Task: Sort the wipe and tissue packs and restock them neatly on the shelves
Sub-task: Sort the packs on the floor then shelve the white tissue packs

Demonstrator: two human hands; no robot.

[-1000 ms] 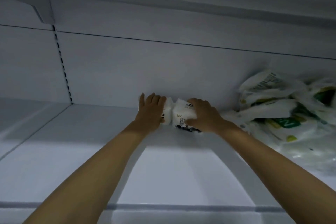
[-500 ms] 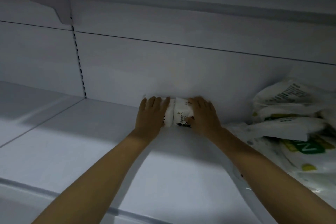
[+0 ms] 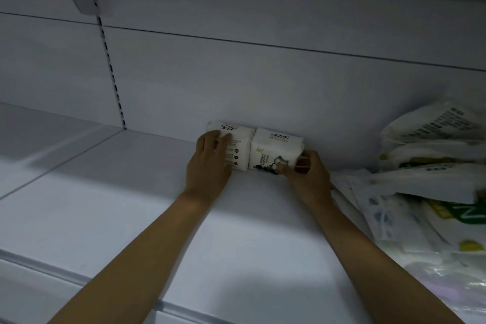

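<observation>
Against the white back panel (image 3: 236, 81) at twelve o'clock, two small white plastic-wrapped tissue packs now sit flush and touching. The hands have slid apart, left hand (image 3: 210, 163) flat on the left pack (image 3: 238, 144), right hand (image 3: 310, 176) pinching the right pack (image 3: 276, 150). At three o'clock a slumped heap of larger white-and-green packs (image 3: 431, 166) likely blocks the row.

We'd say our shelf (image 3: 126, 218) and back panel (image 3: 236, 81) are painted metal, smooth and matt. The left small pack (image 3: 242, 147) and right small pack (image 3: 273, 150) wear soft white printed plastic film with a faint sheen. The heap of packs (image 3: 431, 181) looks like crinklier, glossier plastic to us.
</observation>
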